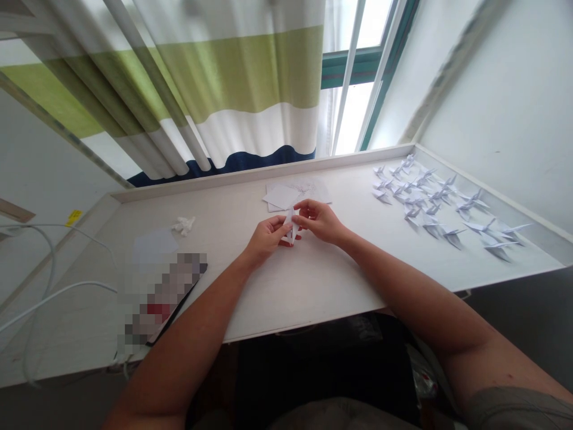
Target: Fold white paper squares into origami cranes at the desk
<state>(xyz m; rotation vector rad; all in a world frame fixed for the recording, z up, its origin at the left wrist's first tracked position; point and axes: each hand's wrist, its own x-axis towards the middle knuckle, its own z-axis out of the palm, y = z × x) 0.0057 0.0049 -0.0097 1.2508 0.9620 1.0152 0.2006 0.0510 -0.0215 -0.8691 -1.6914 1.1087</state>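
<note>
Between my two hands, above the middle of the white desk [286, 286], is a small piece of folded white paper [290, 228], narrow and pointed at the top. My left hand [268, 234] pinches its lower left side, thumb in front and fingers behind. From the right, my right hand [317, 220] grips its upper edge with thumb and index finger. Just behind the hands lie white paper sheets [283, 196] on a flat, speckled pad or sheet. At the desk's right stand several folded white paper cranes [432, 194], grouped in loose rows.
A crumpled white tissue [183, 225] lies to the left, near a pale sheet [154, 246]. A blurred-out, phone-like device [168, 298] rests beside my left forearm. White cables [54, 269] loop over the left side. A raised rim [268, 171] runs along the back, below a striped curtain [242, 77].
</note>
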